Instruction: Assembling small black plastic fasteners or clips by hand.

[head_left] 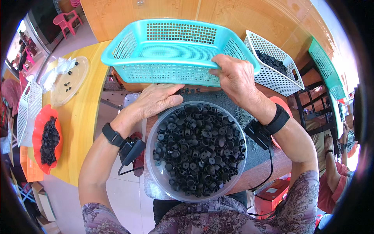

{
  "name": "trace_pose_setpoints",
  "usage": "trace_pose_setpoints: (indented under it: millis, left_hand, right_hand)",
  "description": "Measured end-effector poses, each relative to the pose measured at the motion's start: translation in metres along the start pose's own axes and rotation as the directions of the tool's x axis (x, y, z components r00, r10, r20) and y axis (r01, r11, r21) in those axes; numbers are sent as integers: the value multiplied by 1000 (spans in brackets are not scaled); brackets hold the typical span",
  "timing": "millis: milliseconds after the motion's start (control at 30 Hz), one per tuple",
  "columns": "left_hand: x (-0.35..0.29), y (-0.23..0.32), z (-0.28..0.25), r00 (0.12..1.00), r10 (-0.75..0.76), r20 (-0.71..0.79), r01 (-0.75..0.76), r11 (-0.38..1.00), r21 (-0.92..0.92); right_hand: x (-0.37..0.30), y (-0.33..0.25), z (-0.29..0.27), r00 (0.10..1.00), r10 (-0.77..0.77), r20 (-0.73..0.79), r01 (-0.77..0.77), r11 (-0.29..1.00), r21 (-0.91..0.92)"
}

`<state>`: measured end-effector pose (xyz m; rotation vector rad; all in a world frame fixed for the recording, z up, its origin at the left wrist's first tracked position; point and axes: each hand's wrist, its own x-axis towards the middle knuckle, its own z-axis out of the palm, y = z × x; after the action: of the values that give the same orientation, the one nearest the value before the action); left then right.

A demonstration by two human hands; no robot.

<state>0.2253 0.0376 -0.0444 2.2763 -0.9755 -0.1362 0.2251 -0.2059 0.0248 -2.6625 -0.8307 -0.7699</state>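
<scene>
A turquoise plastic basket with mesh walls is at the far side, nothing visible inside it. My right hand is closed on its near rim toward the right corner, thumb and fingers over the edge. Below the basket's near wall lies my left hand, its fingers stretched out along the lower edge; whether it bears any weight I cannot tell. Nearer to me stands a clear round tub, heaped with small black plastic parts. A few more small parts lie between the tub and the basket.
A white basket of black parts stands right of the turquoise one. On the yellow table at left are a red scalloped dish with black parts and a clear lid with loose pieces. Another person's arm shows at far right.
</scene>
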Motion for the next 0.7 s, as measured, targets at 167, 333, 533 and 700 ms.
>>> trace_pose_setpoints:
  millis: [167, 333, 533, 700]
  left_hand:
    - [16, 1, 2, 997, 61, 42, -54, 988, -142]
    - [33, -11, 14, 989, 114, 99, -103, 988, -113]
    - [34, -17, 15, 965, 8, 263, 46, 979, -200]
    - [35, -18, 21, 980, 102, 171, -66, 977, -204]
  right_hand:
    - [0, -1, 2, 997, -23, -72, 28, 998, 63]
    - [-1, 0, 2, 998, -9, -56, 13, 998, 64]
    - [-3, -1, 5, 998, -19, -54, 22, 998, 65]
    - [-4, 0, 8, 998, -26, -65, 31, 997, 70]
